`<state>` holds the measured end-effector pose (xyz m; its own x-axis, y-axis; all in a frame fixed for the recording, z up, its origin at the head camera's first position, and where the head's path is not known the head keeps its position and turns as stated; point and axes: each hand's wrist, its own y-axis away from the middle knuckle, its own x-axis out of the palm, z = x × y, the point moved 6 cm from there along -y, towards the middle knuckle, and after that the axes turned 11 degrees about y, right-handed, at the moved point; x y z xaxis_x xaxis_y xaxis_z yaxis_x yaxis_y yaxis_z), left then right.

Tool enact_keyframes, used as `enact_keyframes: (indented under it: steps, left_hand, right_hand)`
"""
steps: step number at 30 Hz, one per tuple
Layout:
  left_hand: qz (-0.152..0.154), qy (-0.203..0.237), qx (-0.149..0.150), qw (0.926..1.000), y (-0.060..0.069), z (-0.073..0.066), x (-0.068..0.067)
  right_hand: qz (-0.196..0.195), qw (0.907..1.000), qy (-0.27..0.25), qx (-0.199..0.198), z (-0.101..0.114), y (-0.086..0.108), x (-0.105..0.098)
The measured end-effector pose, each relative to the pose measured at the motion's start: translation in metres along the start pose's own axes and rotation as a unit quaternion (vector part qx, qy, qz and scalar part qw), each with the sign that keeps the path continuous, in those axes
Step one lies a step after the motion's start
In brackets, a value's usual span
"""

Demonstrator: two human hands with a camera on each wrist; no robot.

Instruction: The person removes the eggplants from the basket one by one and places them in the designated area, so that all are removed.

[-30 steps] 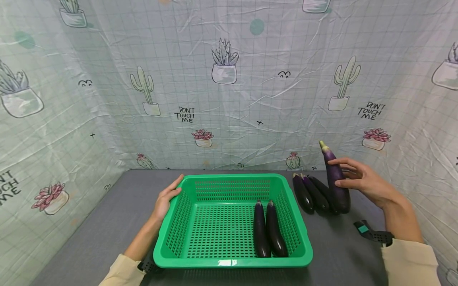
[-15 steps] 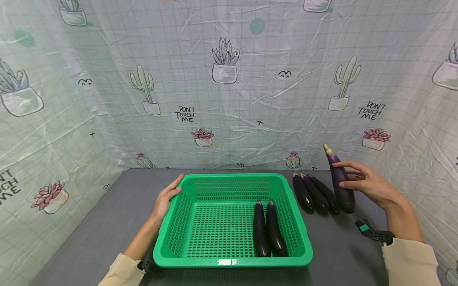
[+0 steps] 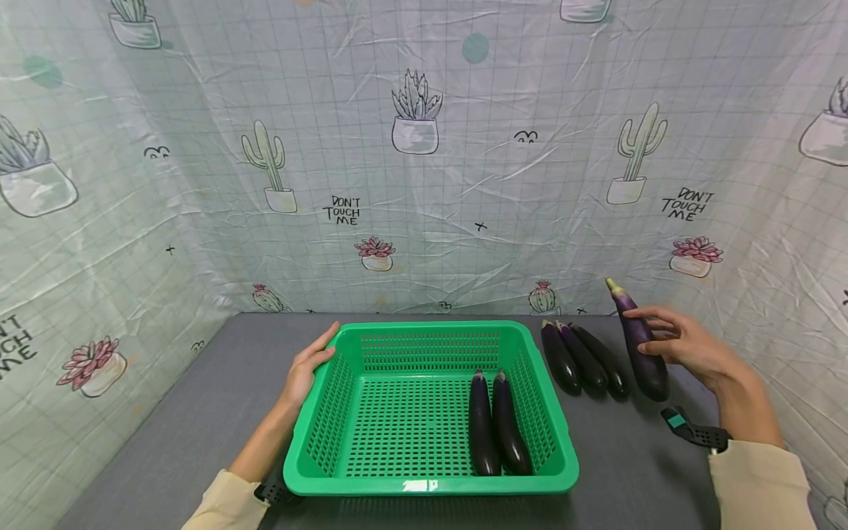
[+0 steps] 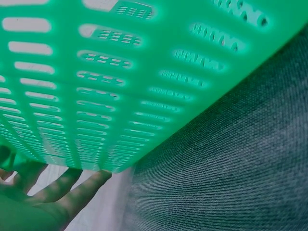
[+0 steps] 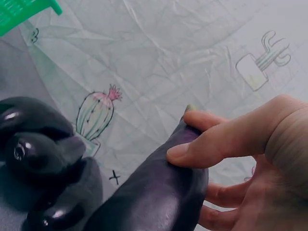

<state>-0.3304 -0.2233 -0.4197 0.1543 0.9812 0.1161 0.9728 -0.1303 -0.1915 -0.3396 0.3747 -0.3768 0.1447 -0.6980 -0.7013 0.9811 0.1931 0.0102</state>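
Observation:
My right hand pinches a dark purple eggplant between thumb and fingers at the right. Its pale green stem points to the back and left. In the right wrist view, the thumb presses on the eggplant near its narrow end. Whether its thick end touches the table cannot be told. Several other eggplants lie side by side just left of it. My left hand rests at the left side of a green plastic basket. In the left wrist view its fingers look straight, against the wall.
Two eggplants lie alongside each other in the right part of the basket. Grey cloth covers the table. A curtain printed with cacti hangs behind and at both sides.
My right hand has shifted the held eggplant right and slightly nearer, so a gap now shows between it and the eggplants on its left. My left hand and the basket stay still.

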Motion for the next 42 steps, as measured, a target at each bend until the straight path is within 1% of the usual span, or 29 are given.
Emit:
enact_keyframes:
  steps: [7, 11, 17, 21, 30, 36, 42]
  left_hand:
    - [0.002, -0.014, -0.003, 0.9999, 0.0, 0.001, -0.001]
    - [0.003, -0.012, -0.008, 0.9999, -0.001, 0.002, -0.001]
    - [0.002, -0.008, -0.006, 0.9999, -0.001, 0.002, -0.001]
    - [0.004, -0.008, -0.005, 0.9999, 0.0, 0.001, -0.001]
    - [0.004, -0.011, -0.001, 0.9999, -0.001, 0.0, 0.0]
    - [0.003, -0.003, -0.004, 1.0, 0.0, 0.0, 0.0]
    - [0.007, 0.0, -0.001, 1.0, 0.0, -0.001, 0.001]
  right_hand:
    - [0.003, 0.9999, 0.011, 0.007, -0.012, -0.004, 0.003]
    - [0.003, 0.9998, 0.013, 0.013, -0.017, -0.006, 0.005]
    - [0.006, 0.9998, 0.013, 0.013, -0.024, -0.008, 0.01]
    - [0.014, 0.9995, 0.008, 0.027, -0.029, -0.009, 0.014]
    - [0.022, 0.999, 0.007, 0.038, -0.035, -0.01, 0.015]
    - [0.023, 0.9987, 0.006, 0.044, -0.039, -0.01, 0.017]
    - [0.007, 0.9989, 0.036, 0.031, -0.04, -0.012, 0.018]
